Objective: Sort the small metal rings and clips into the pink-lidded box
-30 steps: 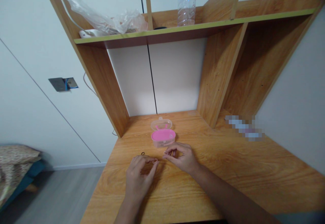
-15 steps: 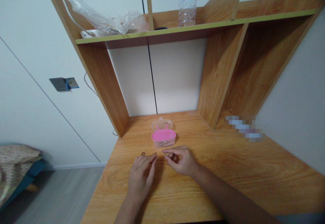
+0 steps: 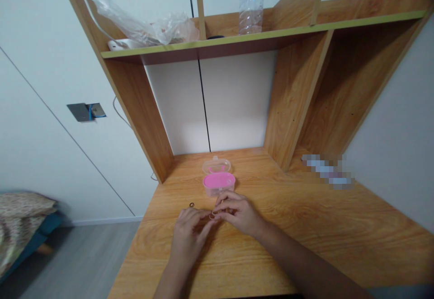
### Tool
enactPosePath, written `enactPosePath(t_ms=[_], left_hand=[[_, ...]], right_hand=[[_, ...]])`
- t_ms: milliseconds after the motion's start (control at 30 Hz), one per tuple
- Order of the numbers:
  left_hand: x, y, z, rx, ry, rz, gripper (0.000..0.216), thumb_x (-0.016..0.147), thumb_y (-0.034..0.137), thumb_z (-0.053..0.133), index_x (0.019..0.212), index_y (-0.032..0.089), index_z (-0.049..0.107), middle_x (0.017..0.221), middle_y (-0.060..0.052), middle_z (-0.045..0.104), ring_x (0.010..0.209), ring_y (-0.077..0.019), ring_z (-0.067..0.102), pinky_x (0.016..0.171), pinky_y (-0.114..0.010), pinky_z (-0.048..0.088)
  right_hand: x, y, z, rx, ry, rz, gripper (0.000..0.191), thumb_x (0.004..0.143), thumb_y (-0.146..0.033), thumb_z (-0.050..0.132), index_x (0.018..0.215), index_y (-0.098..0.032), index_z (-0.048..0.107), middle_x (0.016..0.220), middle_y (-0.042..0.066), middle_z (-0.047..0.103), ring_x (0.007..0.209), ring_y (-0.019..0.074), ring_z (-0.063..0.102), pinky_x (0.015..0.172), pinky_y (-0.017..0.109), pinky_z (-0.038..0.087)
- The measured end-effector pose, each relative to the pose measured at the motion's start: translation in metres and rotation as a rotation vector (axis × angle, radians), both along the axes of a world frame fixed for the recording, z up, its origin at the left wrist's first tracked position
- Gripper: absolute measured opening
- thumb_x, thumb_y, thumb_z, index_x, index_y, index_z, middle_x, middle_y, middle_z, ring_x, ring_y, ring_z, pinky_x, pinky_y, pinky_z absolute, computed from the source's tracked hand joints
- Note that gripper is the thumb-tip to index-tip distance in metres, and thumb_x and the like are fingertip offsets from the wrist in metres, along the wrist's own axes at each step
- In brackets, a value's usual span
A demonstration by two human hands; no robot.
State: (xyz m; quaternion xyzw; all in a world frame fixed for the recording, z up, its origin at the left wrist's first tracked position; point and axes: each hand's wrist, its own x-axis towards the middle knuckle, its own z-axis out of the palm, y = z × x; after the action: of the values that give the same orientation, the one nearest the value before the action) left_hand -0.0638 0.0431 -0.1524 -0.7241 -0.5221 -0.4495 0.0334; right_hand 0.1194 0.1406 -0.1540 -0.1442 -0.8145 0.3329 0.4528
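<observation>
My left hand (image 3: 190, 229) is low over the desk, its thumb and index finger pinched on a small, thin, pale ring (image 3: 212, 217). From the right, my right hand (image 3: 239, 213) meets it, fingertips closed at the same spot. Whether the right fingers grip this ring or another small one between them is too fine to make out. Just beyond the hands stands a clear plastic box with a pink top (image 3: 219, 180), its transparent lid (image 3: 216, 166) flipped open toward the back. A small dark ring (image 3: 191, 204) lies on the desk beyond my left hand.
A wooden shelf unit (image 3: 210, 48) rises at the back of the desk (image 3: 264, 254). On it are a crumpled plastic bag (image 3: 159, 28) and a clear bottle (image 3: 251, 12). A blurred-out item (image 3: 327, 170) lies at the right. Bedding (image 3: 23, 222) shows at far left.
My hands have come together: the gap between their fingertips has closed. The right hand moved slightly left and down, and the left fingertips a little right. The box stays put.
</observation>
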Motion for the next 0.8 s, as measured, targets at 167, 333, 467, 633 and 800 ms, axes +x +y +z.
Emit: enactPosePath(t_ms=[167,333,467,633,800], left_hand=[[-0.002,0.001,-0.002,-0.011,-0.002,-0.032,0.013,0.091,0.032,0.069,0.098,0.023,0.074,0.086,-0.003,0.078,0.076,-0.0213,0.069,0.070,-0.034,0.053],[-0.004,0.003,-0.005,-0.030,-0.017,-0.038,0.014,0.094,0.031,0.065,0.100,0.023,0.075,0.086,-0.004,0.078,0.076,-0.0212,0.069,0.070,-0.034,0.054],[-0.004,0.003,-0.005,-0.049,-0.036,-0.025,0.016,0.094,0.033,0.064,0.099,0.023,0.076,0.085,-0.005,0.078,0.075,-0.0214,0.069,0.069,-0.034,0.054],[-0.001,0.003,-0.006,-0.082,-0.025,0.013,0.018,0.094,0.033,0.063,0.097,0.023,0.077,0.084,-0.006,0.077,0.075,-0.0218,0.069,0.070,-0.035,0.055],[-0.005,0.004,-0.006,-0.205,0.014,0.090,0.014,0.093,0.028,0.064,0.097,0.023,0.077,0.087,-0.006,0.078,0.079,-0.0246,0.070,0.072,-0.038,0.055]], right_hand=[[0.000,0.003,-0.004,-0.031,-0.045,0.069,0.012,0.091,-0.029,0.070,0.099,-0.028,0.079,0.091,0.003,0.067,0.085,0.0150,0.064,0.077,0.029,0.053],[0.000,0.006,-0.009,-0.010,-0.030,0.064,0.015,0.092,-0.032,0.069,0.103,-0.028,0.079,0.092,0.003,0.066,0.086,0.0151,0.064,0.076,0.028,0.054],[-0.001,0.005,-0.009,0.091,-0.027,0.053,0.017,0.095,-0.028,0.065,0.107,-0.027,0.078,0.090,0.004,0.069,0.083,0.0144,0.065,0.072,0.026,0.053],[-0.001,0.000,-0.001,0.137,-0.079,0.025,0.017,0.097,-0.025,0.062,0.102,-0.024,0.078,0.090,0.004,0.074,0.081,0.0150,0.068,0.074,0.027,0.054],[0.008,0.003,0.003,0.140,-0.230,-0.151,0.016,0.092,-0.020,0.061,0.100,-0.024,0.075,0.094,0.004,0.075,0.084,0.0180,0.069,0.077,0.029,0.053]])
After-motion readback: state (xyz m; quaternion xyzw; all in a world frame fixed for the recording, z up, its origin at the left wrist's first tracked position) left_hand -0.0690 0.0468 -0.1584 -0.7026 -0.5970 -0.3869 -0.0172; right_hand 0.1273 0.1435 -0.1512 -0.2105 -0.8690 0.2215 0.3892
